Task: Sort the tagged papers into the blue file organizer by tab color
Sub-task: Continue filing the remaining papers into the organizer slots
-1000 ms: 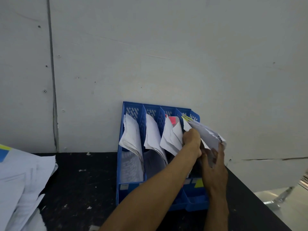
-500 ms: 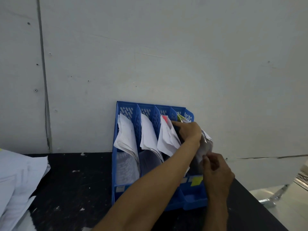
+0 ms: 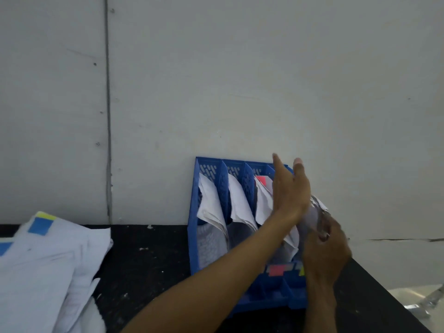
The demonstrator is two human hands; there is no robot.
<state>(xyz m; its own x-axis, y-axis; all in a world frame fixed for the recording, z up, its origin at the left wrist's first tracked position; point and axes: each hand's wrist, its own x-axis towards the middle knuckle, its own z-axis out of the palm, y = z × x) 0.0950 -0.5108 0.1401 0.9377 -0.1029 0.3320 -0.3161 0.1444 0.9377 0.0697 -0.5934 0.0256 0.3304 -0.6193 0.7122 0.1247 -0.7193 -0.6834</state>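
Observation:
A blue file organizer stands against the wall with white papers drooping out of its slots; a pink tab shows in the third slot. My left hand is raised over the rightmost slot with its fingers straight, holding nothing. Lower right, my right hand grips the crumpled papers that sit in the rightmost slot. Pink and yellow labels mark the organizer's front.
A loose pile of tagged papers with blue and yellow tabs lies on the black table at the left. A grey wall stands directly behind. The table's right edge drops off near the organizer, with a metal frame below.
My left hand has let go of the papers in the rightmost slot and lifted with its fingers straightened. My right hand has closed on those papers. The view has swung left.

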